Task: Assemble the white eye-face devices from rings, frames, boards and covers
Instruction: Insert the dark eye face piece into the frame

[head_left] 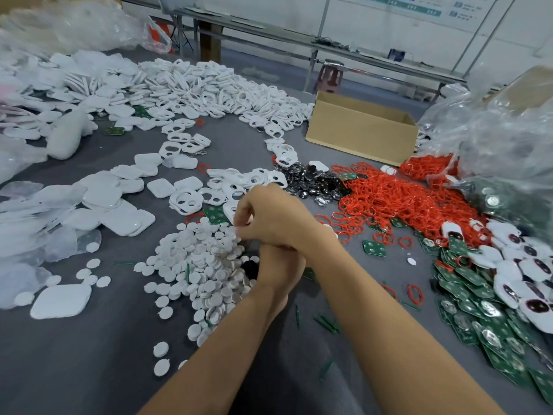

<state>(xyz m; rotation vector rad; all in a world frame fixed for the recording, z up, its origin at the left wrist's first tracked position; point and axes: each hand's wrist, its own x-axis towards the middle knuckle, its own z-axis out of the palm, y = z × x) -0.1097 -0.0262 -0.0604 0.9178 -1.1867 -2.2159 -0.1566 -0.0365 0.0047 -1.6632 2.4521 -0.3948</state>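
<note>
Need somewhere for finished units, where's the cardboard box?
Head view: the open brown cardboard box sits far side, right of centre, just behind the pile of thin red rings.

The left hand (279, 265) lies beneath the wrist of the right hand (266, 214); its fingers are hidden, and any held part cannot be determined. The right fingertips (239, 227) merge with the white discs (191, 265); possibly one is pinched. The green boards (478, 319) run off the right edge. The plastic bag (508, 139) is blurred.

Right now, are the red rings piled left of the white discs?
No, the red rings lie right of the white discs, beside the green boards.
</note>
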